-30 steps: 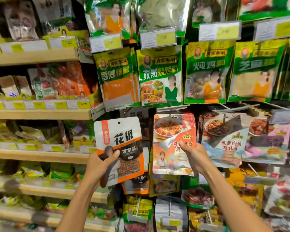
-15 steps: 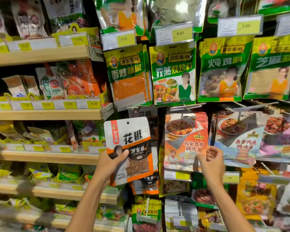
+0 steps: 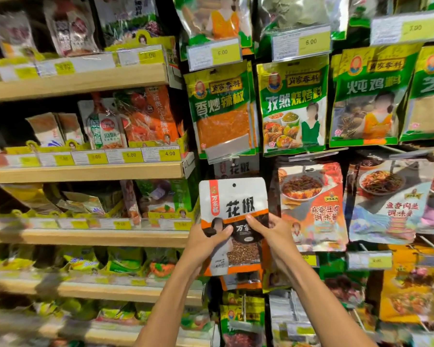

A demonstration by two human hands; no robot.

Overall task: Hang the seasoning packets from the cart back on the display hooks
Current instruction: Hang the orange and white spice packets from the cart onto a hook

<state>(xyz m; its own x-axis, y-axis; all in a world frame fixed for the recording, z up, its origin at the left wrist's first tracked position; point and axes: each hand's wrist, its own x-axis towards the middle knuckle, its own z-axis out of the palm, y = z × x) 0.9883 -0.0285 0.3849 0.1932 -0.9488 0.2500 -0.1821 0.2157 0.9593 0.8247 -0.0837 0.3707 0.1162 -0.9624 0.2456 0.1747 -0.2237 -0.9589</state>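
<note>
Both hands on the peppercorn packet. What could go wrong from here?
1. The left hand and right hand grip the peppercorn packet mid-height, well below its small hang hole; the top may flop and miss the hook, which I cannot see.
2. The right hand sits beside the hanging mapo tofu packet and might knock it.

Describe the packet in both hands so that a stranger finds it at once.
Right of the wooden shelves hang packets. Under the green chilli packet, the left hand and right hand grip the Sichuan pepper packet. Its white top and orange band differ from neighbours.
</note>
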